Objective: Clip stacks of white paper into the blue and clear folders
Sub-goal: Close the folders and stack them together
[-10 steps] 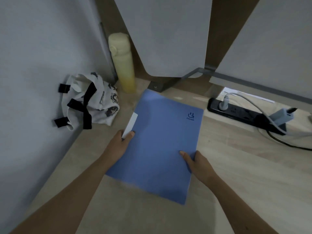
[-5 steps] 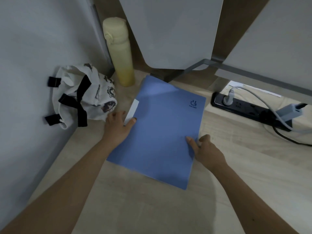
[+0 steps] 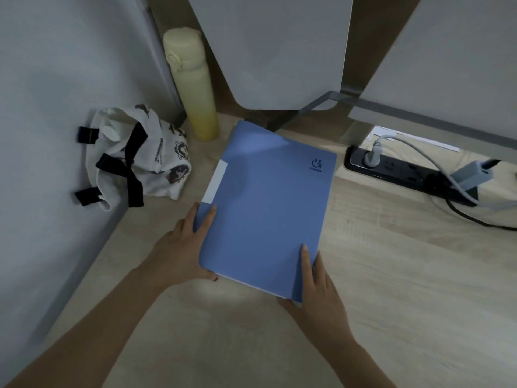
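Two bare hands are gripping a closed blue plastic folder [image 3: 268, 208] at the pale wooden desk [image 3: 391, 275]: the left hand [image 3: 184, 247] is clasping its near left edge, and the right hand [image 3: 319, 298] is pinching its near right corner. White paper [image 3: 251, 284] is peeking along its near edge.

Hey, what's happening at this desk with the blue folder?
A person at a wooden desk holds a closed blue folder with both hands. The left hand grips its left edge and the right hand holds its near right corner. A thin edge of white paper shows along the near side, so sheets seem to be inside. A yellow bottle, a cloth bag and a power strip sit nearby.
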{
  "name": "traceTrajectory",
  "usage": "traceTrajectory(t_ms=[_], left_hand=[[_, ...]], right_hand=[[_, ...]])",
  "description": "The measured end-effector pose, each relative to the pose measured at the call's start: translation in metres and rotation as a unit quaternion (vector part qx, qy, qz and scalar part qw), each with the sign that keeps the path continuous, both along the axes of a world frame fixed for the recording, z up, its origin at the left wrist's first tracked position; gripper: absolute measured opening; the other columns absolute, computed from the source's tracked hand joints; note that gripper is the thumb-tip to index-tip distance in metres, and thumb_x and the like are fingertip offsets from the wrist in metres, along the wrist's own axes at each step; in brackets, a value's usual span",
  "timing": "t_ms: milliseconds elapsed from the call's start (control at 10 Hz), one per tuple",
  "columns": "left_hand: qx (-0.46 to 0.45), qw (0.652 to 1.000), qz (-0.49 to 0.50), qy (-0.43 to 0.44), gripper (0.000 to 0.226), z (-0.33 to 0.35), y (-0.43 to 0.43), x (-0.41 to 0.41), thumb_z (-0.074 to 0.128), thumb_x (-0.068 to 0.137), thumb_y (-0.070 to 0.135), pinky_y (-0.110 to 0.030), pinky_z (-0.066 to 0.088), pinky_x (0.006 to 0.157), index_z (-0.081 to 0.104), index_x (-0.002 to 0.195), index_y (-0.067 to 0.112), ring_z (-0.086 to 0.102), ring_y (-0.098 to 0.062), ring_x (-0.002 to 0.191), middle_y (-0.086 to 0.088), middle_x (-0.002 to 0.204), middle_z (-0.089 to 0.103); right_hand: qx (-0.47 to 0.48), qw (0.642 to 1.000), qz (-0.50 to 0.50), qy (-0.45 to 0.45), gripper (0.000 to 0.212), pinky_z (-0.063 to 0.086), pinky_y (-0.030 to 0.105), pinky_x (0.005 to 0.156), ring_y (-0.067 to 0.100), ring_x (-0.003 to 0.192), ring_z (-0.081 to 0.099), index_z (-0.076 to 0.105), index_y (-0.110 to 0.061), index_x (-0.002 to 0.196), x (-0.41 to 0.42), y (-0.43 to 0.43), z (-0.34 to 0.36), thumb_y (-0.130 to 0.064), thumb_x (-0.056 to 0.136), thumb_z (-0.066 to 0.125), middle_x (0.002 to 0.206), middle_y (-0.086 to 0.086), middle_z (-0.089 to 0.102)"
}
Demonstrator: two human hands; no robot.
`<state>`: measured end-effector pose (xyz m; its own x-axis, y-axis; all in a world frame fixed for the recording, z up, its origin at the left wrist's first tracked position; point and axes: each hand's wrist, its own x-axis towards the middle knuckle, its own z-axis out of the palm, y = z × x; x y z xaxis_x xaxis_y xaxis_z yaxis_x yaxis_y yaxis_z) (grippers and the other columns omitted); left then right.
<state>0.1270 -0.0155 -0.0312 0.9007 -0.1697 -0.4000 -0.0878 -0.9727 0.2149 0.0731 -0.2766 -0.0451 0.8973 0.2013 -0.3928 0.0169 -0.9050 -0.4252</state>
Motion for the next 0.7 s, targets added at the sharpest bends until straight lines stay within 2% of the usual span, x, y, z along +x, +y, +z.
traceTrajectory(t_ms=[100, 200, 300, 400, 500, 600, 700], left_hand=[[0.012, 1.000, -0.002, 0.000, 0.133, 0.000, -0.002, 0.005, 0.073, 0.061, 0.059, -0.041, 0.040, 0.098, -0.026, 0.141, 0.024, 0.021, -0.036, 0.138, -0.017, 0.155, -0.014], [0.013, 1.000, -0.004, 0.002, 0.131, 0.002, -0.002, 0.007, 0.073, 0.062, 0.058, -0.042, 0.039, 0.098, -0.023, 0.144, 0.022, 0.017, -0.035, 0.140, -0.017, 0.155, -0.013], [0.013, 1.000, 0.003, 0.022, 0.130, 0.004, -0.004, 0.005, 0.072, 0.063, 0.058, -0.041, 0.040, 0.097, -0.026, 0.142, 0.027, 0.014, -0.034, 0.140, -0.015, 0.155, -0.013], [0.016, 0.999, 0.018, 0.035, 0.127, 0.008, -0.005, 0.006, 0.070, 0.065, 0.058, -0.042, 0.041, 0.096, -0.027, 0.142, 0.029, 0.019, -0.034, 0.139, -0.015, 0.155, -0.008], [0.050, 0.998, 0.010, 0.023, 0.119, 0.013, -0.008, 0.003, 0.066, 0.072, 0.054, -0.041, 0.042, 0.098, -0.024, 0.144, 0.025, 0.023, -0.035, 0.138, -0.016, 0.155, -0.005], [0.067, 0.996, -0.010, -0.053, 0.117, 0.025, -0.010, -0.010, 0.074, 0.066, 0.052, -0.041, 0.043, 0.099, 0.002, 0.149, 0.010, 0.027, -0.035, 0.139, -0.022, 0.155, 0.010], [0.045, 0.989, -0.033, -0.140, 0.101, 0.031, -0.013, -0.037, 0.086, 0.048, 0.050, -0.039, 0.057, 0.066, 0.048, 0.127, 0.000, 0.064, -0.041, 0.103, -0.027, 0.126, 0.056]], right_hand=[[0.005, 1.000, -0.004, -0.020, 0.104, 0.020, 0.033, 0.115, 0.027, 0.145, 0.011, -0.051, -0.040, 0.117, 0.001, -0.002, -0.004, -0.059, 0.085, 0.045, 0.157, 0.014, -0.010], [0.001, 0.998, -0.008, -0.054, 0.111, 0.030, 0.039, 0.110, 0.034, 0.140, 0.028, -0.042, -0.037, 0.129, -0.001, 0.000, -0.010, -0.056, 0.081, 0.056, 0.155, 0.021, 0.009], [-0.007, 0.999, -0.007, -0.048, 0.106, 0.031, 0.038, 0.110, 0.033, 0.139, 0.029, -0.037, -0.035, 0.131, 0.000, 0.000, -0.006, -0.057, 0.081, 0.054, 0.156, 0.021, 0.008], [-0.007, 1.000, 0.004, 0.009, 0.105, 0.026, 0.035, 0.112, 0.027, 0.143, 0.018, -0.044, -0.030, 0.129, 0.003, -0.004, 0.006, -0.054, 0.086, 0.049, 0.158, 0.012, -0.006], [0.048, 0.997, -0.010, 0.052, 0.099, 0.039, 0.034, 0.102, 0.026, 0.136, 0.032, -0.029, -0.025, 0.139, 0.007, -0.015, 0.029, -0.041, 0.088, 0.054, 0.157, 0.006, 0.005], [0.125, 0.986, -0.058, 0.098, 0.082, 0.038, 0.029, 0.099, 0.022, 0.132, 0.039, -0.007, -0.024, 0.148, 0.006, -0.040, 0.060, -0.037, 0.091, 0.051, 0.154, 0.002, 0.021], [0.152, 0.984, -0.074, 0.056, 0.059, 0.039, 0.022, 0.099, 0.011, 0.125, 0.046, 0.024, -0.027, 0.144, 0.001, -0.082, 0.108, -0.035, 0.092, 0.050, 0.146, -0.003, 0.038]])
